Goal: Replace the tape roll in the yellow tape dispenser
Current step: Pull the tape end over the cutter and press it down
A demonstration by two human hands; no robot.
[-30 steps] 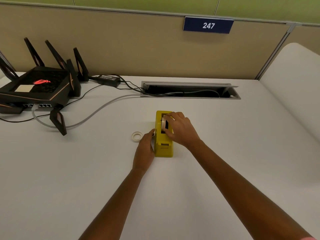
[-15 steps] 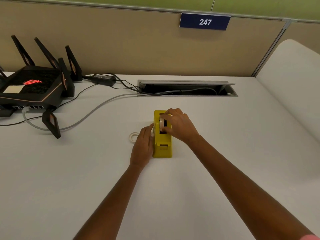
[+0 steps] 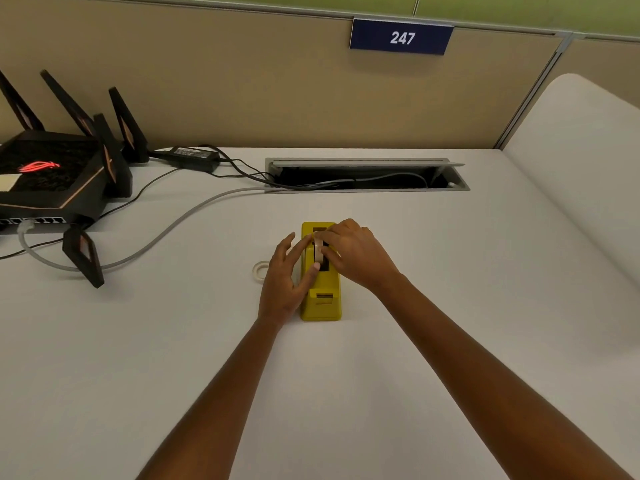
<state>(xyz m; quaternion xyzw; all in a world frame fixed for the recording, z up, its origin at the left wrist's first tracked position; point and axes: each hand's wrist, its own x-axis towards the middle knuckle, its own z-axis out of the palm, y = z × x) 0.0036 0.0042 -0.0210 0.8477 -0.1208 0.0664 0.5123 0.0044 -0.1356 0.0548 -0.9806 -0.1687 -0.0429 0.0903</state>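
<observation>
Since the earlier frame, the left hand (image 3: 282, 285) has been shifted from the side of the yellow tape dispenser (image 3: 321, 292) up onto it, its fingers (image 3: 304, 249) now laid across the top edge toward the tape roll (image 3: 317, 250); the right hand (image 3: 356, 256) has stayed at the slot; the dispenser has not been displaced on the bench (image 3: 381, 375). The roll is held on edge in the open slot at the dispenser's far half, pinched by the right fingers; the left fingers are spread, touching the roll and housing without closing on either. Whether the roll is seated on its hub cannot be told, the slot being hidden by both hands. A spent core (image 3: 260, 270) lies on the bench just beside the left hand, so the new roll is judged to be in the course of insertion. Risks from here: the roll may be jammed if pressed down tilted, since the slot is narrow; the dispenser may be tipped or slid if downward force is applied off-centre without the left hand bracing it; the tape end may be stuck to the housing if it is not led toward the cutter at the near end.
</observation>
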